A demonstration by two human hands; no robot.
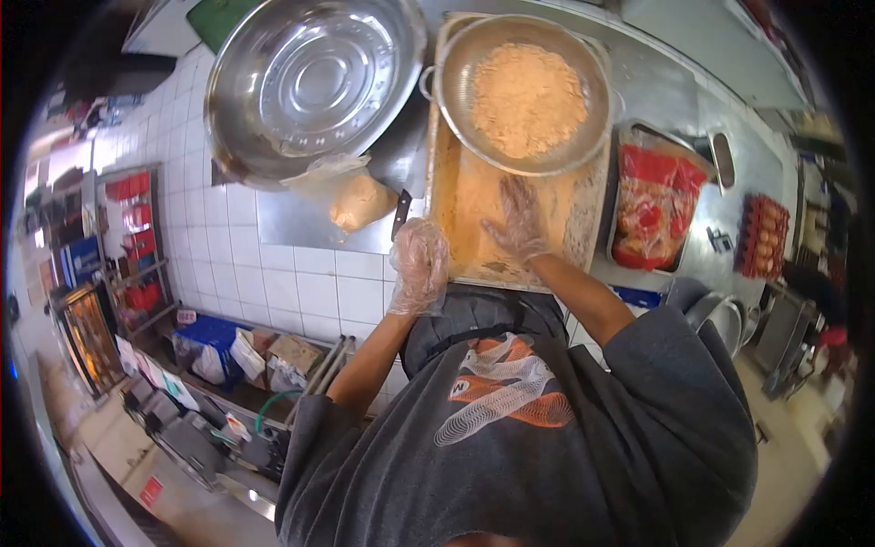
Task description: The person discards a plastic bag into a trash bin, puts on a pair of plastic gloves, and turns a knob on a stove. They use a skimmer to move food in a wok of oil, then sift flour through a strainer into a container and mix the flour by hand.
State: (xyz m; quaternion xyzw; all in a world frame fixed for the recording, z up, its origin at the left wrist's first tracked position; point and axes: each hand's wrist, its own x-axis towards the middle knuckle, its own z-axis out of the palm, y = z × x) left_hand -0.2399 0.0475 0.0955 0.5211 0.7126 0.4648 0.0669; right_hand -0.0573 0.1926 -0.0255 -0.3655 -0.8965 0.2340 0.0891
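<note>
Both my hands wear clear plastic gloves. My left hand (420, 260) is at the near left corner of a shallow tray (444, 173), its fingers curled together; what they hold, if anything, is hidden. Inside the tray, my right hand (518, 221) lies with fingers spread on a thin layer of orange powder (476, 196). A round mesh sieve (458, 128) rests over the far part of the tray and bears a heap of orange, crumbly powder (529, 96). Left of the tray are a plastic bag of the powder (358, 202) and a dark-handled knife (401, 215).
A large steel bowl (319, 82) stands at the far left of the counter. To the right are a metal pan with a red and clear bag (658, 205), a steel container (722, 159) and stacked egg trays (764, 235). A blue crate (214, 342) sits low at the left.
</note>
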